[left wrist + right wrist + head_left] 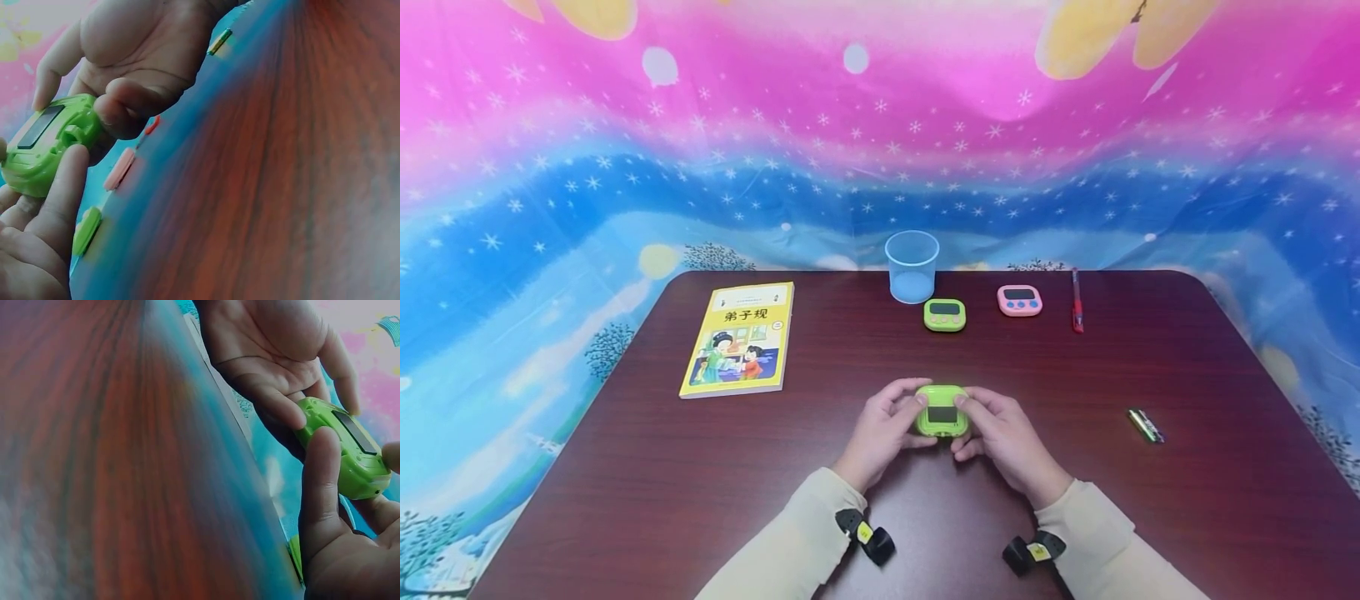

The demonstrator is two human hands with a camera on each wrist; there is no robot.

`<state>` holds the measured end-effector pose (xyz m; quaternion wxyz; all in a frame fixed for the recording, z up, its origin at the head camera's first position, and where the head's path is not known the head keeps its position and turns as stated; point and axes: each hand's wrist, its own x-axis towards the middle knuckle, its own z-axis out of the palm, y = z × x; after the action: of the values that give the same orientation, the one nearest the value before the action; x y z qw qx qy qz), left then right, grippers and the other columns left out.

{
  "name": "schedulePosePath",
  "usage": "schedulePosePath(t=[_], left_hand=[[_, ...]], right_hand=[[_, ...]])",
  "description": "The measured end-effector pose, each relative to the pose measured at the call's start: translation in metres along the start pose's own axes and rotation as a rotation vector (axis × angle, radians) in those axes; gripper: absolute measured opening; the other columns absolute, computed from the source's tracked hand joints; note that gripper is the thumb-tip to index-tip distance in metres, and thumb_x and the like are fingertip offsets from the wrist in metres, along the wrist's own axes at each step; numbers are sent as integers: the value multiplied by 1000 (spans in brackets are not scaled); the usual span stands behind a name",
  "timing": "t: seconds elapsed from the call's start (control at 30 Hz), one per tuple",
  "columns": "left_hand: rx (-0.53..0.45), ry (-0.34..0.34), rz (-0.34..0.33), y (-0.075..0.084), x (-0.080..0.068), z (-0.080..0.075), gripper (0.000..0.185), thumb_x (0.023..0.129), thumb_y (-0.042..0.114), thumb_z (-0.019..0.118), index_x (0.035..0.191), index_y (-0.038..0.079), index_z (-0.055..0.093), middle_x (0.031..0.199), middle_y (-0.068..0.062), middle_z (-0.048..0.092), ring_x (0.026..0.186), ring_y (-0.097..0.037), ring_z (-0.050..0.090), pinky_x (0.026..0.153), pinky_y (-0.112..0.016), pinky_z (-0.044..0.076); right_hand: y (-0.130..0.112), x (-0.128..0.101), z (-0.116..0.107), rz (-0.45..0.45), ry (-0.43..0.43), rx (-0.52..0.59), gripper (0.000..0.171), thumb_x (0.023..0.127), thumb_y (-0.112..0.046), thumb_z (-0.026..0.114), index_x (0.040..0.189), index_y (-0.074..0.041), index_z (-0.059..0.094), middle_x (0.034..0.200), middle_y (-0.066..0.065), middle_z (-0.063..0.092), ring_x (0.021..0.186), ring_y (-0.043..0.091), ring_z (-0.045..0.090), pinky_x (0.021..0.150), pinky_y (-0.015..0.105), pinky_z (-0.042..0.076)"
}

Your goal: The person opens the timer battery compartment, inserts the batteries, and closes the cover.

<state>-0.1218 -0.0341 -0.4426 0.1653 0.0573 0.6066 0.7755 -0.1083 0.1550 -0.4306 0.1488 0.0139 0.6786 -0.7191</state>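
Between my two hands is a light green digital timer [943, 394], raised off the table with a dark rectangle on its upturned face. My left hand [882, 429] grips its left side, thumb on top near the dark rectangle. From the right, my right hand [1011, 437] pinches the opposite side, its thumb also on the upper face. In the left wrist view, a moulded recess shows on the near edge of the timer [53, 140]. The right wrist view shows fingers of both hands around the timer [350, 469]. Its underside is hidden.
Behind the hands are another green timer [944, 316], a pink timer [1019, 301], a clear blue cup [912, 271] and a red pen [1077, 304]. A yellow book [737, 342] lies left; a battery [1146, 425] lies right on the dark wooden table [1150, 517].
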Motion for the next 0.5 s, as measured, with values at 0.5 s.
schedulePosePath(t=[0.5], left_hand=[[36,-49,-131,5,3,-15,44,104,30,56,129,-6,54,120,-19,64,102,-33,69,82,-44,61]], right_hand=[[3,1,-7,-147,-36,-66,32,97,-5,59,128,5,60,121,21,62,96,29,69,85,38,60]])
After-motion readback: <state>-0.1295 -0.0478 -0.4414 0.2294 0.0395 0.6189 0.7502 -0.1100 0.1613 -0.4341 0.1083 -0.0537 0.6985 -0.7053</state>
